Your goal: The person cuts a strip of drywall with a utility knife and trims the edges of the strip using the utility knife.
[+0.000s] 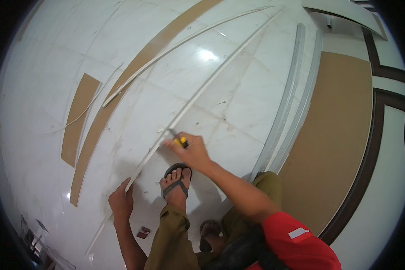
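A long, thin white strip (204,87) runs slantwise over the floor from the far right to the near left. My left hand (121,203) is closed around its near part, thumb and fingers pinching it. Higher up the strip, my right hand (194,152) grips a utility knife (182,141) with a yellow-and-black handle. The knife's metal end meets the strip, and a small pale sliver sticks out beside it. My right hand looks slightly blurred.
Left of the strip lie a curved-looking brown board strip (135,67), a short brown piece (80,119) and another white strip (166,52). Two grey metal channels (285,99) and a wide brown panel (333,121) lie right. My sandalled foot (176,185) stands near a small red packet (143,232).
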Demonstrator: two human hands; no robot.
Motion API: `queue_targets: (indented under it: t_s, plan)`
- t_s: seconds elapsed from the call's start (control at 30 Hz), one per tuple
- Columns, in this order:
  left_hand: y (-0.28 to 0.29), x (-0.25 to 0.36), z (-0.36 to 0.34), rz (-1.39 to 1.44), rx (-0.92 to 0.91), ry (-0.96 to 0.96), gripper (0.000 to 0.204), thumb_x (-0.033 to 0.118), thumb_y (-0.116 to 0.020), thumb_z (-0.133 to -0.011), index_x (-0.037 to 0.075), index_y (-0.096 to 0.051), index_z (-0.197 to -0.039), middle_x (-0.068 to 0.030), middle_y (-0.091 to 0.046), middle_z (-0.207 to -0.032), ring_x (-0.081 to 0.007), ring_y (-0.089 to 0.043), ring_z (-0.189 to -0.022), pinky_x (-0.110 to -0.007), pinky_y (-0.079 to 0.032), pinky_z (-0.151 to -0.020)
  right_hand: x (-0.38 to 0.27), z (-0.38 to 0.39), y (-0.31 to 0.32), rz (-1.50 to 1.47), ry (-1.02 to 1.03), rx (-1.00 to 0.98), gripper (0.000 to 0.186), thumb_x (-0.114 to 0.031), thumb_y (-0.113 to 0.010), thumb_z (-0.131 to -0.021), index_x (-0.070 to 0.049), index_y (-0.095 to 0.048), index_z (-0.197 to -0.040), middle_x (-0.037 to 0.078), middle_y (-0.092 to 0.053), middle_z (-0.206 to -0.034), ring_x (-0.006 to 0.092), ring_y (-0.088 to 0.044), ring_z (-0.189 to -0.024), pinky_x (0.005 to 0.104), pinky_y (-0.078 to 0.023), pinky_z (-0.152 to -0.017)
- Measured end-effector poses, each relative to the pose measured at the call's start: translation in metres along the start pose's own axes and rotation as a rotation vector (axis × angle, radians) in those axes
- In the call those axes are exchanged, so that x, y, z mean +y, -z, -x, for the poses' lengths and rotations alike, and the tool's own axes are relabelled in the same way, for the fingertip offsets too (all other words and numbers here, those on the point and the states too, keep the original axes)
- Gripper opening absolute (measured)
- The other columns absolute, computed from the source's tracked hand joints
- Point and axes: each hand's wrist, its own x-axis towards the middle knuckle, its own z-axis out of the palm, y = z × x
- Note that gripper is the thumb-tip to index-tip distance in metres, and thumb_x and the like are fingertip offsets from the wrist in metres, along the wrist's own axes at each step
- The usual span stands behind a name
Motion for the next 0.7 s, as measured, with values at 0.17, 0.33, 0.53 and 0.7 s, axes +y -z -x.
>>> queue_targets:
  t_s: [0.17,0.33,0.53,0.7]
  plan:
    - [-0.019,-0.06,0.044,0.018,0.13,-0.008,0.033,0.012,-0.073,-0.098,0.018,-0.074,-0.13,-0.0161,-0.079,-0.111,-0.0374,-0.077,-0.093,-0.046,-0.059,-0.081,0.004,-0.013,0.033,-0.217,-0.109,0.254,0.036,-0.029,-0.09,-0.09,-0.003,-0.066,-0.087,0.001,-0.065,-0.071,0.0103,-0.056,-0.065,0.0307,-0.049,-0.059]
    - [-0.034,-0.082,0.067,0.008,0.167,0.106,0.043,0.003,-0.074,-0.093,0.014,-0.072,-0.134,-0.0185,-0.075,-0.128,-0.0364,-0.074,-0.114,-0.044,-0.059,-0.093,0.013,-0.034,0.06,-0.144,-0.161,0.301,0.048,-0.039,-0.094,-0.083,-0.004,-0.062,-0.085,0.002,-0.061,-0.069,0.0091,-0.053,-0.063,0.0268,-0.047,-0.058]
    - [-0.039,-0.085,0.064,0.094,0.214,0.049,0.046,-0.002,-0.073,-0.092,0.013,-0.072,-0.136,-0.018,-0.076,-0.126,-0.0366,-0.075,-0.112,-0.044,-0.06,-0.092,0.023,-0.037,0.059,-0.078,-0.12,0.275,0.057,-0.046,-0.098,-0.076,-0.003,-0.061,-0.084,0.002,-0.059,-0.072,0.0111,-0.053,-0.065,0.0288,-0.047,-0.059]
    - [-0.04,-0.092,0.066,0.104,0.207,0.046,0.045,-0.002,-0.073,-0.093,0.012,-0.072,-0.135,-0.019,-0.076,-0.123,-0.0375,-0.075,-0.109,-0.043,-0.06,-0.09,0.011,-0.037,0.06,-0.052,-0.142,0.231,0.062,-0.05,-0.098,-0.073,-0.002,-0.062,-0.086,0.007,-0.064,-0.074,0.0156,-0.06,-0.069,0.0331,-0.051,-0.064]
